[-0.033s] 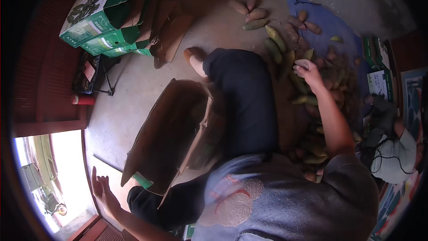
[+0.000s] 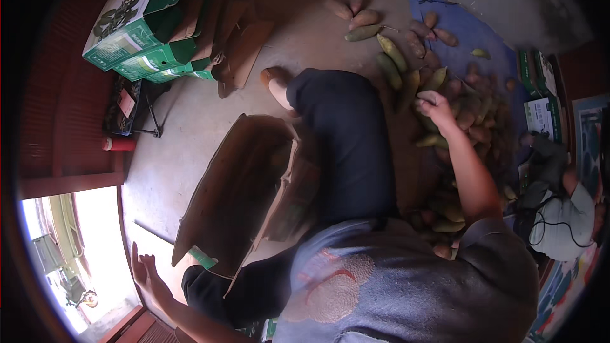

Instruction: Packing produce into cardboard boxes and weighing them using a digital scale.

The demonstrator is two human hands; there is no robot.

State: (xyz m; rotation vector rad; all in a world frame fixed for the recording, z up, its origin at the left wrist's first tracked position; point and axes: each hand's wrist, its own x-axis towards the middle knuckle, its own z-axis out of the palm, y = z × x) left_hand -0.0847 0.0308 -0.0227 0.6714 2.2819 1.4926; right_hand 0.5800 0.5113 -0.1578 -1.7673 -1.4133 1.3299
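Observation:
At the right of the head view, my right hand (image 2: 434, 108) has its fingers curled over the edge of a heap of produce (image 2: 478, 114). The heap mixes reddish-brown, sweet-potato-like pieces with long yellow-green ones. Whatever those fingers hold, if anything, is hidden. My left hand (image 2: 146, 273) is at the lower left, with one finger stretched out, the others partly bent, and nothing visible in it. Between my legs stands an open cardboard box (image 2: 219, 181), tilted in view, its inside dark. A green flap (image 2: 203, 257) shows at its near edge.
Several green-and-white cartons (image 2: 136, 41) are stacked at the far left. A blue sheet (image 2: 489, 44) lies partly under the heap. More cartons (image 2: 539, 114) and another person (image 2: 562, 228) are at the right. A red cylinder (image 2: 119, 144) lies near the left wall, above a bright doorway (image 2: 101, 248).
My right hand has dropped slightly nearer to me, and its fingers look more tightly curled. My left hand and the box are almost unchanged.

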